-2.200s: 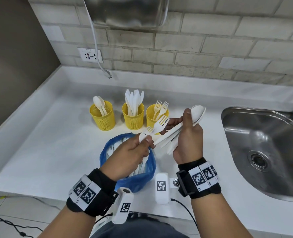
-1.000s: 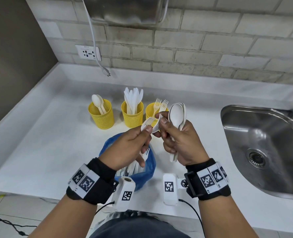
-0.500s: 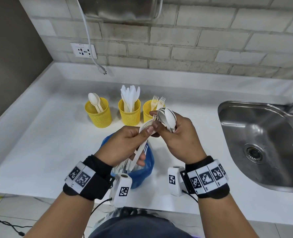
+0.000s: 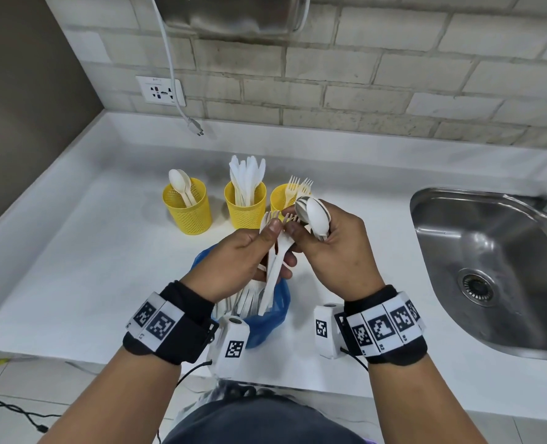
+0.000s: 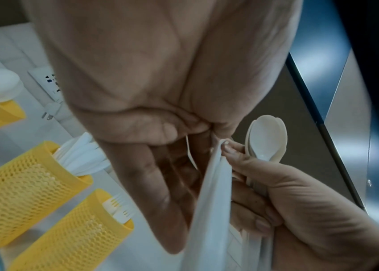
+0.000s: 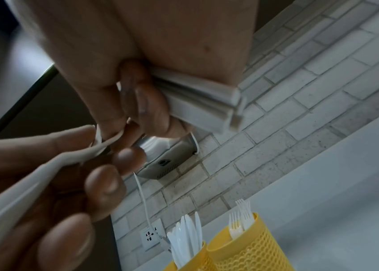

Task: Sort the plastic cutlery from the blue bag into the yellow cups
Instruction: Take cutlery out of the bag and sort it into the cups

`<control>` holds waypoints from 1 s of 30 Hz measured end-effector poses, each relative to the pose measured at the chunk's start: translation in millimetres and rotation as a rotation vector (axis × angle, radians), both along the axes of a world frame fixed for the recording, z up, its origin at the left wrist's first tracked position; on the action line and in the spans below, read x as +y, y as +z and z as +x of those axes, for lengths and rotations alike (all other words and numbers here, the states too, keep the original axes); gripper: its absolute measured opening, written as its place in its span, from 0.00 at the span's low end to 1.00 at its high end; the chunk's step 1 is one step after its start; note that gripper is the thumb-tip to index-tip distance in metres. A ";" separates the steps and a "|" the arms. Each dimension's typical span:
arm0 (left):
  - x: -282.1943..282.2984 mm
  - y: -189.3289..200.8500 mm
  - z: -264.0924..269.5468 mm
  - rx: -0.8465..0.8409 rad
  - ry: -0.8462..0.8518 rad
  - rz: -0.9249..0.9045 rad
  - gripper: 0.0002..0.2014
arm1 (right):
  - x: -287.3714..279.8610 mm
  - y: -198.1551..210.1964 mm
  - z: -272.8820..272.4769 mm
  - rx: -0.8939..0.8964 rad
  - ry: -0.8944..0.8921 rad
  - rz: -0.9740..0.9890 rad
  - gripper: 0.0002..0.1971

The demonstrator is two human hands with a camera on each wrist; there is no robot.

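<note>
Three yellow mesh cups stand in a row: the spoon cup (image 4: 187,206), the knife cup (image 4: 245,205) and the fork cup (image 4: 280,198). The blue bag (image 4: 267,322) lies below my hands with white cutlery sticking out. My left hand (image 4: 249,253) grips a few white forks (image 4: 275,267) upright over the bag, thumb on their heads. My right hand (image 4: 333,248) holds a bunch of white spoons (image 4: 314,216) bowls up, and its thumb and forefinger touch the fork tines. In the left wrist view the fork handles (image 5: 209,201) and spoons (image 5: 267,139) show; the spoon handles (image 6: 202,102) show in the right wrist view.
A steel sink (image 4: 490,267) is sunk into the white counter (image 4: 89,251) at the right. A wall socket (image 4: 160,91) and a hanging plug (image 4: 197,128) are behind the cups, under a metal dispenser (image 4: 230,14). A raised counter edge runs along the left.
My hands have come together above the bag. The spoons in my right hand turned from slanting right to upright, and its fingertips now meet the forks held by my left hand.
</note>
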State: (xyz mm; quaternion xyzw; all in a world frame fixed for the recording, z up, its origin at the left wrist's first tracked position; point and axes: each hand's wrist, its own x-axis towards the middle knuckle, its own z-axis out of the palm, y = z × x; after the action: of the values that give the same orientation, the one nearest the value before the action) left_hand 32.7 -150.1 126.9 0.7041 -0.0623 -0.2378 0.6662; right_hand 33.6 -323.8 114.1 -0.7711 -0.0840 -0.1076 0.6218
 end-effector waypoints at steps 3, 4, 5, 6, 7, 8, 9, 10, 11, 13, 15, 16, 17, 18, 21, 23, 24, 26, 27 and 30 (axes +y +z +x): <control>1.4 -0.6 3.7 -0.015 0.002 0.012 0.31 | -2.8 1.9 0.3 -0.009 0.048 0.034 0.08; 1.7 -0.6 4.6 -0.015 0.002 0.002 0.31 | -3.9 2.2 0.3 -0.011 0.060 0.048 0.09; 1.4 -0.8 5.3 -0.014 0.004 -0.007 0.31 | -5.1 2.7 0.1 -0.007 0.064 0.075 0.09; 1.0 -1.2 5.8 -0.015 0.009 -0.012 0.30 | -5.9 3.1 0.3 -0.002 0.061 0.108 0.08; 0.4 -1.2 6.4 -0.015 0.013 -0.013 0.29 | -7.2 3.0 1.0 0.004 0.055 0.134 0.07; -0.4 -0.9 7.0 -0.013 0.012 -0.014 0.29 | -7.9 3.3 1.4 0.004 0.053 0.153 0.06; -0.9 -0.4 7.2 -0.008 -0.003 -0.014 0.30 | -8.8 2.9 2.4 0.003 0.060 0.163 0.05; -1.5 -0.6 7.5 -0.004 -0.031 -0.012 0.31 | -10.0 2.3 3.4 0.006 0.073 0.171 0.04; -2.1 -0.2 6.9 -0.003 -0.067 -0.008 0.33 | -10.8 1.5 4.2 0.010 0.089 0.174 0.05; -5.3 0.9 5.4 -0.019 -0.122 0.011 0.36 | -12.3 1.8 4.4 0.011 0.106 0.150 0.06; -9.1 0.9 4.9 -0.043 -0.144 0.024 0.37 | -13.2 3.7 3.1 -0.010 0.112 0.120 0.06; -10.9 0.6 5.1 -0.050 -0.149 0.017 0.36 | -13.0 5.6 1.9 -0.001 0.126 0.130 0.05; -12.7 -0.1 5.4 -0.053 -0.154 0.005 0.35 | -13.2 7.8 0.6 0.023 0.149 0.155 0.05; -13.9 -0.5 5.8 -0.057 -0.161 -0.003 0.35 | -13.5 9.1 0.1 0.046 0.166 0.172 0.06; -15.4 -3.0 8.2 -0.064 -0.197 -0.010 0.34 | -16.9 9.6 1.5 0.072 0.190 0.131 0.02; -15.2 -5.2 10.9 -0.070 -0.211 0.001 0.34 | -18.3 10.0 2.5 0.073 0.214 0.133 0.05; -14.3 -6.8 12.2 -0.084 -0.212 0.017 0.32 | -18.5 11.1 2.6 0.069 0.222 0.149 0.06; -12.5 -9.1 13.9 -0.143 -0.204 0.048 0.21 | -19.9 10.6 5.1 0.033 0.171 0.124 0.04; -11.1 -9.4 14.2 -0.184 -0.191 0.057 0.13 | -21.3 9.5 6.8 0.010 0.132 0.079 0.02; -6.4 -10.1 16.5 -0.301 -0.125 0.092 0.08 | -23.1 5.7 10.4 -0.007 0.084 0.003 0.06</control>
State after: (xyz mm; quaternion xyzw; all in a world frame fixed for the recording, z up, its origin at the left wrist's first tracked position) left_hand 49.1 -156.5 116.8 0.7563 -0.1942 -0.1732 0.6002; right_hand 44.0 -346.9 119.8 -0.7657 -0.1184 -0.0841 0.6266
